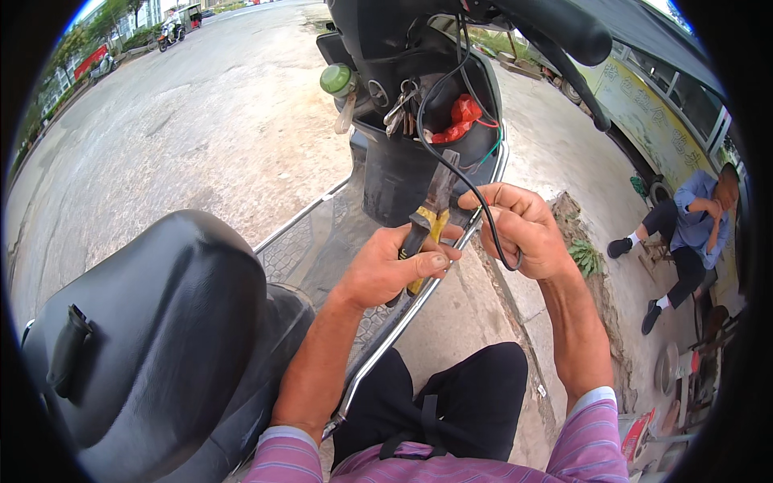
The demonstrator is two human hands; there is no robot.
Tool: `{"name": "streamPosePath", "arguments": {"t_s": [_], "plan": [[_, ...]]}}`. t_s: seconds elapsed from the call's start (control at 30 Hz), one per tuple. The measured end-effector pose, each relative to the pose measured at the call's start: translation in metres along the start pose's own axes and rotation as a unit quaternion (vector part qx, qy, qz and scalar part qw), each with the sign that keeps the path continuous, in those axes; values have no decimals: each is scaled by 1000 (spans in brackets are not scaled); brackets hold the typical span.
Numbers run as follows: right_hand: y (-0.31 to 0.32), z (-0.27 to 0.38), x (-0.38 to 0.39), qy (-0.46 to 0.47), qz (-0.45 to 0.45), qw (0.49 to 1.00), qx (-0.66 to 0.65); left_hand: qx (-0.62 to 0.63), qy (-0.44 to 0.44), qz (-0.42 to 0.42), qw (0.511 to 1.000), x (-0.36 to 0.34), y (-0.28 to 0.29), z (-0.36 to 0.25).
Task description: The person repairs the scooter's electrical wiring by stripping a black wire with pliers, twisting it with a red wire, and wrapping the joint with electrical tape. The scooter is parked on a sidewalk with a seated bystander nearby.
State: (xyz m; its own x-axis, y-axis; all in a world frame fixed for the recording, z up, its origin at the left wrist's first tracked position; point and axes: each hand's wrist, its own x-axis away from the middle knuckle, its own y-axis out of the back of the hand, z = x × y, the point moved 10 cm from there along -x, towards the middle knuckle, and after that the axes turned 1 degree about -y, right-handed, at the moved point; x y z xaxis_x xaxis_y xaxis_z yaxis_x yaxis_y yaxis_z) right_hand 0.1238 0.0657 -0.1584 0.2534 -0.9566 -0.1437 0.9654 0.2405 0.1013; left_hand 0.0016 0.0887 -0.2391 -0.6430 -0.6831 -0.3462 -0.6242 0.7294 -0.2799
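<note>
Looking down from our seat, we take the scooter's open front compartment (419, 121) as our landmark. Much of it is hard to read: its top is cut off by the frame edge, the handlebar (555, 28) crosses over it, and where the black cable (451, 161) ends inside is hidden among red wiring (463, 117) and a bunch of keys (400, 109).

Just below the compartment, our left hand (394, 266) is clamped around the pliers (431, 213), whose handles wear worn yellow and black grips. Their dull metal jaws point up toward the compartment; we cannot tell whether the jaws are closed, since the tip blends into the dark panel behind.

Below and right of the compartment, our right hand (519, 229) is closed on the thin, glossy cable, which loops under the fist and rises in a curve into the compartment. Both forearms are bare, bent inward, with striped pink cuffs at the lower edge.

Below left of the compartment lies the smooth black padded seat (153, 322) and the chrome-edged footboard (322, 241). Far to the right, a person (684, 233) sits on a low stool, partly clipped by the rim.
</note>
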Motion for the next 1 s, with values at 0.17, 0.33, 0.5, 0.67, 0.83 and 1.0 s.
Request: {"name": "streamPosePath", "arguments": {"t_s": [0.17,0.33,0.5,0.67,0.83,1.0], "plan": [[-2,8,-1,-12,-30,998,59,-90,-40,-53,994,0,11,-7],[-21,10,3,-9,18,997,68,-90,-82,-139,983,7,20,-27],[-38,0,4,4,43,998,55,-18,-92,-139,986,9,20,-29],[-40,-7,6,13,19,997,77,-31,-110,-108,988,9,10,-36],[-28,-17,7,9,-23,998,51,-46,-143,-160,976,11,18,-40],[-14,-23,9,-10,-66,997,37,-100,-159,-159,969,9,20,-39]]}}
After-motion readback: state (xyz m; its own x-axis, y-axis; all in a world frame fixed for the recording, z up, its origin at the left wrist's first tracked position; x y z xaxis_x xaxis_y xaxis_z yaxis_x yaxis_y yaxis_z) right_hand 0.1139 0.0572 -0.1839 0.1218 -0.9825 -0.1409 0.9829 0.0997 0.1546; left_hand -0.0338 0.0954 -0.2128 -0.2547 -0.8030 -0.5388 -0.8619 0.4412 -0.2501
